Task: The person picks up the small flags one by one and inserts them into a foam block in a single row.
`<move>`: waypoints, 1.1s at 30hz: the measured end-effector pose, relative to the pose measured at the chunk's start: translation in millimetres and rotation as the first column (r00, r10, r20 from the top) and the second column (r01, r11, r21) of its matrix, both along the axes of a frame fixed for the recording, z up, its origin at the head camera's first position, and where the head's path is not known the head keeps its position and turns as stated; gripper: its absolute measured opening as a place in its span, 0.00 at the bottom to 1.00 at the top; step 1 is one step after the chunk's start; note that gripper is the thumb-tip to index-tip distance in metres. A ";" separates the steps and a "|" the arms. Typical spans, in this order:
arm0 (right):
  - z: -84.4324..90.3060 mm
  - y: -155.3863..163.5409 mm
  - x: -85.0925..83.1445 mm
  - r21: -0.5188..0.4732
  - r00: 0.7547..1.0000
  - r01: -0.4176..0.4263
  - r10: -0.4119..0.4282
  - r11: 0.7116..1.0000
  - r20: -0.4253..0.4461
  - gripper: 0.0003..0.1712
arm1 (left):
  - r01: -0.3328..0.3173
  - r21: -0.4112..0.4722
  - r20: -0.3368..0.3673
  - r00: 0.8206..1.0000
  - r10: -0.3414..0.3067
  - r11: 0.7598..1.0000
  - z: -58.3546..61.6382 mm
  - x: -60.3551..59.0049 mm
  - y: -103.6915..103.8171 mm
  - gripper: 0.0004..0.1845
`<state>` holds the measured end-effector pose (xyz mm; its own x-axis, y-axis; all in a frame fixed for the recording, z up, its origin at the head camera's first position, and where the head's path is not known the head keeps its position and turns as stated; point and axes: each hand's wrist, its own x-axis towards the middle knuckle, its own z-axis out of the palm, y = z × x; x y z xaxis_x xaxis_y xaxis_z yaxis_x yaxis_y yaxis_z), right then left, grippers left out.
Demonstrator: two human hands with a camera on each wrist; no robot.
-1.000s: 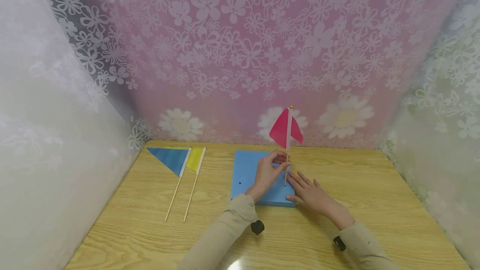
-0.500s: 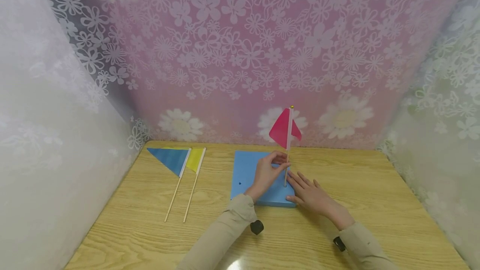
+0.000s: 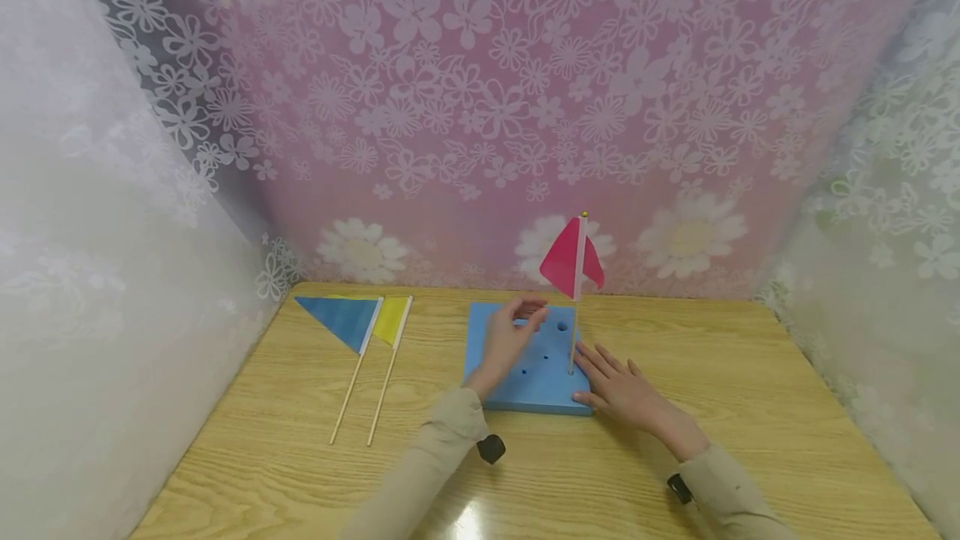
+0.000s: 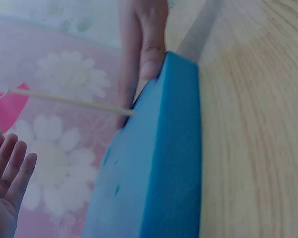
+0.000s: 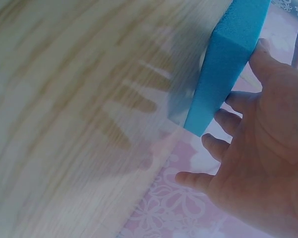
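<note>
A blue foam block (image 3: pixel 517 377) with several small holes lies on the wooden table (image 3: pixel 787 407). A red flag (image 3: pixel 572 261) on a thin wooden stick (image 3: pixel 573 340) stands upright in the block near its right edge. My left hand (image 3: pixel 517 327) hovers over the middle of the block with relaxed fingers (image 4: pixel 10 168), holding nothing and clear of the stick. My right hand (image 3: pixel 611 377) rests with straight fingers against the block's right front corner (image 5: pixel 228 54). In the left wrist view the stick (image 4: pixel 69 101) enters the block (image 4: pixel 154 163) beside the right hand's fingers (image 4: pixel 144 49).
A blue flag (image 3: pixel 341 319) and a yellow flag (image 3: pixel 392 319) lie side by side on the table to the left of the block, sticks pointing toward me. Flowered curtains close in the back and both sides.
My left hand has let go of the red flag's stick and moved left over the block. The flag stays standing. The right hand has not moved.
</note>
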<state>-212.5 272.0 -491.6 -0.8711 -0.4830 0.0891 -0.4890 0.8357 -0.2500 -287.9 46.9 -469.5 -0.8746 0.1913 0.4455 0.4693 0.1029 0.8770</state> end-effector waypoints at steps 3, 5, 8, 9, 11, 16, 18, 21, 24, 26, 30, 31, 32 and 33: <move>0.4 -0.5 1.0 -0.002 1.000 -0.002 0.002 1.000 -0.006 0.41 | -0.005 0.062 0.018 1.000 0.004 0.998 4.2 -3.3 -19.2 0.13; 1.2 -1.1 1.6 0.009 1.000 0.002 -0.002 1.000 0.002 0.41 | -0.025 0.085 0.036 0.999 0.022 0.996 6.5 -5.5 -33.8 0.13; 2.2 -1.4 2.2 0.021 1.000 0.012 -0.012 1.000 0.013 0.41 | -0.075 0.094 0.047 0.996 0.071 0.993 8.2 -8.9 -57.0 0.12; 2.2 -1.4 2.4 0.021 1.000 0.016 -0.016 1.000 0.017 0.41 | -0.089 0.099 0.049 0.995 0.085 0.991 8.1 -9.7 -64.9 0.12; 1.8 -1.2 2.7 0.018 1.000 0.012 -0.012 1.000 0.010 0.41 | -0.113 0.106 0.048 0.993 0.108 0.988 7.8 -10.3 -80.9 0.12; -3.1 1.3 1.7 -0.013 1.000 -0.009 0.009 1.000 -0.017 0.41 | -0.164 0.091 0.067 0.985 0.159 0.982 7.3 -8.4 -120.9 0.11; -5.8 2.8 0.6 -0.029 1.000 -0.013 0.013 0.999 -0.025 0.42 | -0.176 0.075 0.084 0.982 0.170 0.981 7.2 -7.5 -136.1 0.12; -11.7 5.9 -2.5 -0.022 0.999 -0.012 0.011 1.000 -0.036 0.42 | -0.200 0.003 0.116 0.973 0.199 0.980 6.7 -5.0 -157.2 0.13; -18.5 9.3 -6.3 0.006 0.999 -0.005 0.005 1.000 -0.041 0.43 | -0.211 -0.096 0.167 0.960 0.225 0.973 4.6 -1.4 -177.4 0.13; -21.5 10.8 -7.9 0.018 0.999 0.003 -0.002 1.000 -0.034 0.43 | -0.207 -0.161 0.206 0.949 0.238 0.965 1.5 1.0 -189.9 0.13; -21.9 11.2 -9.2 0.025 1.000 0.010 -0.010 1.000 -0.018 0.43 | -0.180 -0.267 0.281 0.925 0.255 0.947 -4.7 6.2 -209.0 0.15; -21.5 11.0 -9.2 0.026 1.000 0.012 -0.012 1.000 -0.013 0.43 | -0.172 -0.289 0.298 0.918 0.260 0.942 -6.0 7.7 -212.4 0.16; -21.2 10.8 -9.4 0.025 1.000 0.014 -0.014 1.000 -0.011 0.44 | -0.165 -0.313 0.314 0.912 0.266 0.935 -7.2 9.1 -215.5 0.16; -20.5 10.4 -9.5 0.025 1.000 0.016 -0.016 1.000 -0.008 0.44 | -0.158 -0.335 0.328 0.905 0.272 0.929 -8.6 10.3 -217.9 0.16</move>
<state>-222.0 282.4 -512.2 -0.8781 -0.4710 0.0842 -0.4772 0.8494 -0.2256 -277.5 -171.0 -478.1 -0.9977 0.0519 0.0424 0.0611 0.4437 0.8941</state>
